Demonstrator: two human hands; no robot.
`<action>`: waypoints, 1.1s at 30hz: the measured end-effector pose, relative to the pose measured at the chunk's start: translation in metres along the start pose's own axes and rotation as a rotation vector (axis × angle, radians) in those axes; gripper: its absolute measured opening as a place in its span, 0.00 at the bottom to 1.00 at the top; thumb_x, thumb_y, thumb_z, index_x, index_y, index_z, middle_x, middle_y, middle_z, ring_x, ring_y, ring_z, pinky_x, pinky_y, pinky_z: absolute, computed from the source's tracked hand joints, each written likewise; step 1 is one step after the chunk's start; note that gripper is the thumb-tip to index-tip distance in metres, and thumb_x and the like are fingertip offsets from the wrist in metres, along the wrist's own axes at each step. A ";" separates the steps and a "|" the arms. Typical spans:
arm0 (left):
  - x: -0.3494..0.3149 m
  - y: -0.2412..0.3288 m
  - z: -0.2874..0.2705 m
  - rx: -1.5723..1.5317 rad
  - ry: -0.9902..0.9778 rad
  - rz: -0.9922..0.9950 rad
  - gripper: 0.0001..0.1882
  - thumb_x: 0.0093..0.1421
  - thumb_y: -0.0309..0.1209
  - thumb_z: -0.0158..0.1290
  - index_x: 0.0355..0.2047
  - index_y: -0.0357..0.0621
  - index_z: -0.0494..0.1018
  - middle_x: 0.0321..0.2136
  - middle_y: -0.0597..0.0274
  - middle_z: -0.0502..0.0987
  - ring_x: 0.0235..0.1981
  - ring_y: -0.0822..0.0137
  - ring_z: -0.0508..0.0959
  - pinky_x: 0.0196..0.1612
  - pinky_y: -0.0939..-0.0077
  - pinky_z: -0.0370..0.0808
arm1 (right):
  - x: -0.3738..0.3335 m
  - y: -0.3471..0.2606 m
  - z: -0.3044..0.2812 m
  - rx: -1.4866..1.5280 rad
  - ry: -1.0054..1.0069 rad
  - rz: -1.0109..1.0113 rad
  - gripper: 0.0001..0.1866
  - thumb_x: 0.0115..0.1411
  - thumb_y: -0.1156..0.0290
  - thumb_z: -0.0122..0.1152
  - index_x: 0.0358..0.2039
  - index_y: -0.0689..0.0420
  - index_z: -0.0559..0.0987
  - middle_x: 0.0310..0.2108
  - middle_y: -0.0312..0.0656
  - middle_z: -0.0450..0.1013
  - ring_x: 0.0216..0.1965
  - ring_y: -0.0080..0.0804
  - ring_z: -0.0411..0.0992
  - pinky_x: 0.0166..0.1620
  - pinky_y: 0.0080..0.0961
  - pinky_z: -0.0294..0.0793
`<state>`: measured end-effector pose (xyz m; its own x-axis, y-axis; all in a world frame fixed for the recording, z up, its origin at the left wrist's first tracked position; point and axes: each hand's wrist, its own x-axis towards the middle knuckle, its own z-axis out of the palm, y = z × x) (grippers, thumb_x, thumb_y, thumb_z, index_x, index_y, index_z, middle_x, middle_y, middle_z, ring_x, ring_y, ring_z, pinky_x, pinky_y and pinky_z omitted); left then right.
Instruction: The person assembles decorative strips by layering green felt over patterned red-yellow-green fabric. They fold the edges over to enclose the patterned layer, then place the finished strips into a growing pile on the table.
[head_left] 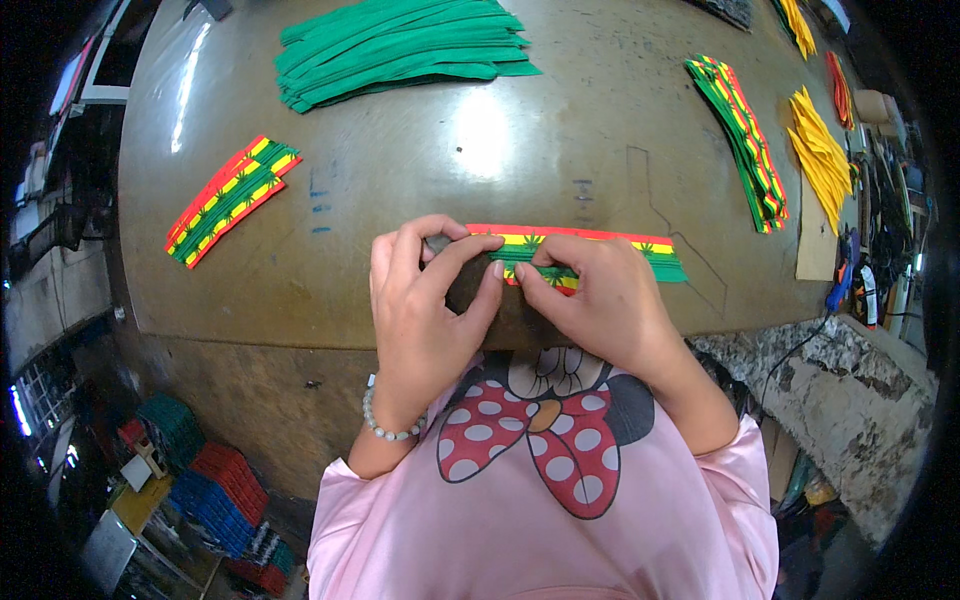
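A printed strip of red, yellow and green bands with dark leaf shapes [662, 262] lies crosswise near the table's front edge. At its left end, my left hand [420, 290] is closed, with thumb and forefinger pinching the strip's edge. My right hand [605, 300] pinches the strip just beside it, thumb low and forefinger above. The fingers of both hands hide part of the strip's left half. Further left on the table lie a few matching printed strips [232, 200], overlapping at a slant.
Green strips [400, 50] are heaped at the back of the brown table [400, 165]. On the right lie a stack of printed strips [740, 145] and yellow strips [820, 160]. Tools hang past the right edge. Coloured stacks [220, 490] stand low at left.
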<state>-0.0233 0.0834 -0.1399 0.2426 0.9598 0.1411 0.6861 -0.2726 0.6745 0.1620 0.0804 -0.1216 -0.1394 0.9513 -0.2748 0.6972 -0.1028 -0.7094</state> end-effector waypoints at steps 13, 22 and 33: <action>0.000 0.004 0.002 0.053 0.012 0.111 0.17 0.50 0.24 0.63 0.42 0.48 0.80 0.41 0.62 0.75 0.41 0.57 0.71 0.45 0.64 0.70 | 0.001 0.000 0.000 0.000 0.013 -0.059 0.13 0.58 0.63 0.63 0.26 0.60 0.81 0.20 0.53 0.75 0.24 0.54 0.76 0.30 0.47 0.75; -0.007 -0.014 -0.004 0.099 -0.081 0.489 0.20 0.50 0.22 0.59 0.46 0.40 0.78 0.42 0.63 0.81 0.37 0.61 0.77 0.38 0.67 0.73 | -0.008 -0.003 0.009 -0.176 0.097 -0.054 0.15 0.61 0.61 0.63 0.24 0.59 0.80 0.21 0.51 0.76 0.25 0.51 0.77 0.29 0.42 0.76; -0.013 -0.009 -0.004 0.376 -0.073 0.554 0.24 0.51 0.31 0.62 0.51 0.49 0.78 0.41 0.72 0.79 0.38 0.68 0.74 0.36 0.70 0.64 | -0.016 0.024 -0.023 0.046 0.014 0.046 0.17 0.61 0.58 0.66 0.28 0.62 0.81 0.21 0.54 0.75 0.24 0.52 0.76 0.28 0.41 0.72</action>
<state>-0.0352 0.0735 -0.1452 0.6646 0.6678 0.3352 0.6354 -0.7411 0.2167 0.1967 0.0691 -0.1189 -0.0975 0.9493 -0.2989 0.6694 -0.1597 -0.7255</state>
